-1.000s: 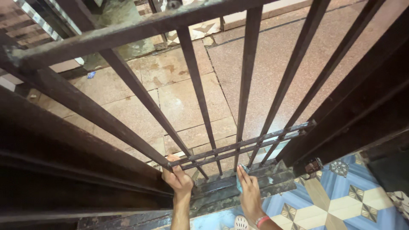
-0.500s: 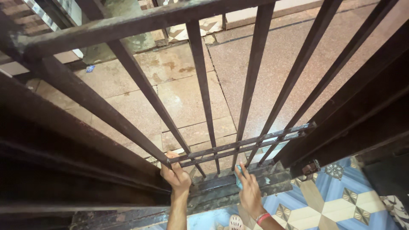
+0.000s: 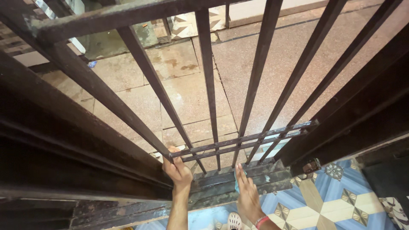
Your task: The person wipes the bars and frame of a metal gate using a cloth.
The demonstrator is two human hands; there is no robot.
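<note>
Dark rusted iron gate [image 3: 260,76] with upright bars fills the frame, seen from above. Left hand [image 3: 178,170], lower centre, has its grip closed around the end of the lower horizontal double rail [image 3: 243,142], apparently to steady the gate. Right hand [image 3: 248,196], just right of it, lies flat with fingers together, pressing a small teal cloth [image 3: 235,182] against the gate's dark bottom frame plate [image 3: 243,176]; the grip is pinned on the cloth, most of which is hidden under the palm. A red band circles the right wrist. Speckled stone pavement [image 3: 187,98] shows beyond the bars; blue-and-cream patterned floor tiles [image 3: 341,204] lie at lower right.
</note>
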